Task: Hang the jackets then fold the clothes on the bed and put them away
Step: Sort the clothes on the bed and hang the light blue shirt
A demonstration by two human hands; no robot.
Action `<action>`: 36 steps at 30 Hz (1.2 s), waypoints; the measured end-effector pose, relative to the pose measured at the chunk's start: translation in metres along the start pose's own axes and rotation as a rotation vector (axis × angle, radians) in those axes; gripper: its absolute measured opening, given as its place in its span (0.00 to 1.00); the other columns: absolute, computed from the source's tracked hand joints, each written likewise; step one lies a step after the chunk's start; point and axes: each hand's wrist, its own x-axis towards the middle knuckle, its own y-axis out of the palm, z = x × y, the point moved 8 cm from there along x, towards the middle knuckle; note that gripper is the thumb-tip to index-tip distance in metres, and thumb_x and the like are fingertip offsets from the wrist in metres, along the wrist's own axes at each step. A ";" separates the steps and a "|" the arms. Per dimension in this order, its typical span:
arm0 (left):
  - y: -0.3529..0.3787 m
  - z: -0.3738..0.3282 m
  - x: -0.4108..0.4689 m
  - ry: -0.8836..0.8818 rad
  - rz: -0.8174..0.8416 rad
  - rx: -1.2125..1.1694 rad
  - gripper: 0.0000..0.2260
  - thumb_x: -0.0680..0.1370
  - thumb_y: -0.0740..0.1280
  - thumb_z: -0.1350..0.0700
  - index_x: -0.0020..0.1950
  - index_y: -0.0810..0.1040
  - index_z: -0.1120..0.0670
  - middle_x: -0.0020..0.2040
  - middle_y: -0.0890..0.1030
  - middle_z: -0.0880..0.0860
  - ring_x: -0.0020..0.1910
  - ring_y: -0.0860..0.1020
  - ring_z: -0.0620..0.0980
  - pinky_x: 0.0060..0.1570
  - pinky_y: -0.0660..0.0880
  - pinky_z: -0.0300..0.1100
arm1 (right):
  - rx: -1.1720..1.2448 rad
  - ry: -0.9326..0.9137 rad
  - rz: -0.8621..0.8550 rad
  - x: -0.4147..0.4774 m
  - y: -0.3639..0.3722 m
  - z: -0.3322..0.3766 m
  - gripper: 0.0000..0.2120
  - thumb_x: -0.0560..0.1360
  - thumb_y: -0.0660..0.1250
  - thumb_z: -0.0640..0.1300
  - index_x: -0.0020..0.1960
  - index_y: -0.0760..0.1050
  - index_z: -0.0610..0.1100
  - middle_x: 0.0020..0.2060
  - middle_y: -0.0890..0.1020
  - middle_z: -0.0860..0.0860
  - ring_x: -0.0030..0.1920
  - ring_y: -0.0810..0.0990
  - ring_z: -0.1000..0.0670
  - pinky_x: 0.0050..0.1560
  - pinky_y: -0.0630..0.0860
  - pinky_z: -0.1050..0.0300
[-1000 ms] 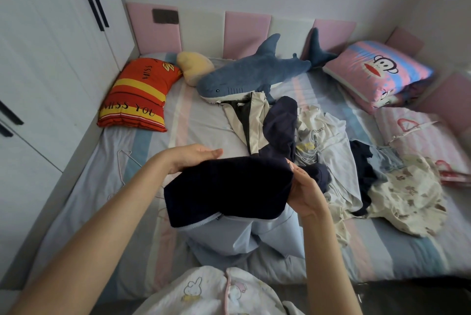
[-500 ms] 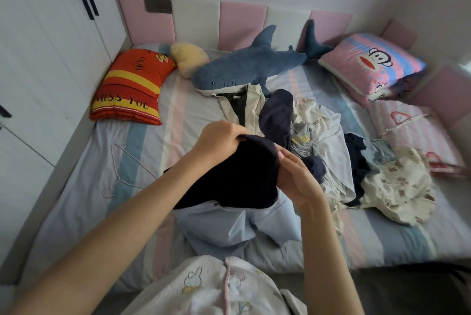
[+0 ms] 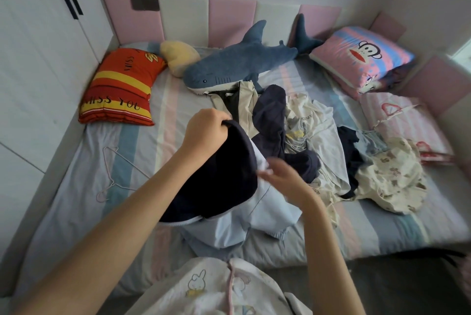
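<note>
From the head camera, the only view I have, I judge we are in the hanging step. My left hand [image 3: 204,128] is fisted around the dark upper edge of a jacket [image 3: 216,182], navy inside and pale blue outside. It holds that edge up, and the pale-blue body sags onto the bed [image 3: 84,200] directly beneath both hands. My right hand [image 3: 283,177] sits at the jacket's pale-blue edge just beside the left. Its fingers are motion-blurred, so I cannot tell whether they pinch the cloth or only brush it. A thin pink hanger [image 3: 114,169] lies flat on the sheet to the left of my left forearm, apart from the jacket. The next move, as I read it, calls for finding the collar and opening the shoulders. One hand then has to let go to fetch that hanger while the other keeps the garment from collapsing. Beyond my right hand and off to its right sprawls the pile of clothes [image 3: 318,141], unfolded, with a beige jacket [image 3: 244,100] at its far end just past my left fist. As for storage, the only thing I see is the white wardrobe [image 3: 38,47] far to the left of my left arm. Its doors are closed, so its contents are hidden. No basket or drawer shows anywhere on the bed.
</note>
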 end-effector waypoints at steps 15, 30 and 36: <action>0.015 0.118 -0.074 -0.407 0.749 -0.531 0.43 0.60 0.72 0.32 0.72 0.61 0.38 0.74 0.59 0.41 0.72 0.58 0.40 0.72 0.55 0.43 | -0.137 -0.274 -0.484 -0.001 -0.041 0.081 0.23 0.70 0.56 0.30 0.58 0.80 0.45 0.49 0.83 0.49 0.52 0.79 0.50 0.50 0.72 0.61; 0.118 0.074 -0.087 -0.510 0.585 -0.514 0.09 0.81 0.56 0.67 0.58 0.71 0.57 0.53 0.74 0.55 0.54 0.70 0.53 0.40 0.67 0.29 | 0.740 -0.134 -0.313 0.018 -0.076 0.014 0.09 0.76 0.62 0.33 0.56 0.74 0.38 0.44 0.81 0.42 0.45 0.81 0.47 0.44 0.80 0.60; 0.027 0.055 -0.023 -0.407 0.073 -0.772 0.11 0.81 0.55 0.59 0.49 0.77 0.52 0.46 0.80 0.48 0.44 0.76 0.39 0.44 0.71 0.32 | 0.799 -0.015 -0.047 0.032 -0.040 -0.069 0.26 0.76 0.59 0.34 0.69 0.66 0.56 0.65 0.74 0.56 0.68 0.70 0.50 0.65 0.67 0.49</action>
